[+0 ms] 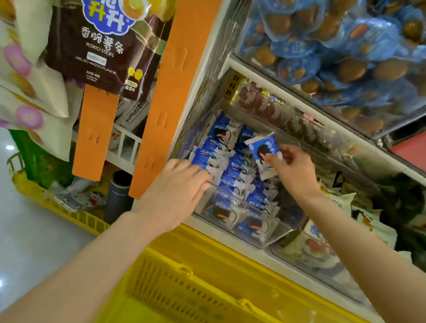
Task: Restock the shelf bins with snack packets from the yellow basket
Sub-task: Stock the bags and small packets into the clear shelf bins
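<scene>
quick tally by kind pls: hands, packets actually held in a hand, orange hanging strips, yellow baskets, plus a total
hands: 2, left hand and right hand
packets held in a hand: 1, blue-and-white packet, pinched by the right hand
orange hanging strips: 2, short orange strip and long orange strip
yellow baskets: 2, near yellow basket and far yellow basket
total: 7

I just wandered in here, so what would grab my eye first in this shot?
Two bare arms reach into a clear bin packed with blue-and-white packets in the middle: the right hand pinches a lifted packet above the pile, while the left hand rests on the rows at the bin's left. A bright yellow basket fills the bottom, and a brown potato sticks bag hangs upper left.
</scene>
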The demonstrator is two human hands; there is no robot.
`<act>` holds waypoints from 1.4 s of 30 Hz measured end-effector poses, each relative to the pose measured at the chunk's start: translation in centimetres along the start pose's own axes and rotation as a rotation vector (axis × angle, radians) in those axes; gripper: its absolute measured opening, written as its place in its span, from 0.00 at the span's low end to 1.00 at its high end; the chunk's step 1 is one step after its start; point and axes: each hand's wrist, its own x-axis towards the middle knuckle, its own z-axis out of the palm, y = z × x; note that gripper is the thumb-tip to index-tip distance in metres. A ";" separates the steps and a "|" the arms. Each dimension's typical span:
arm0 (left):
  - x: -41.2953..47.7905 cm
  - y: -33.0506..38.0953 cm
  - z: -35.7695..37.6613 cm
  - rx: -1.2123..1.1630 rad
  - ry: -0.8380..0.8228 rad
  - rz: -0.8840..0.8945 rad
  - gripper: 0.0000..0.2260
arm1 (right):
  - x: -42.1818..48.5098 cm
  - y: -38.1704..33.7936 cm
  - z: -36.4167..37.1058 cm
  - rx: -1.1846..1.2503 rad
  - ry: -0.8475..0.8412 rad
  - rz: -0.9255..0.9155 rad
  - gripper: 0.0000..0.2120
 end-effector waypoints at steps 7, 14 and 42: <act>0.4 -0.1 0.6 0.078 0.100 0.080 0.16 | 8.1 2.2 3.9 -0.365 -0.061 -0.067 0.17; 0.5 -0.7 1.2 0.023 0.120 0.095 0.15 | 12.0 3.3 6.6 -0.293 -0.157 -0.017 0.19; -3.7 1.9 0.6 -0.067 0.067 0.049 0.17 | -15.1 4.8 -0.3 -0.293 -0.150 -0.471 0.19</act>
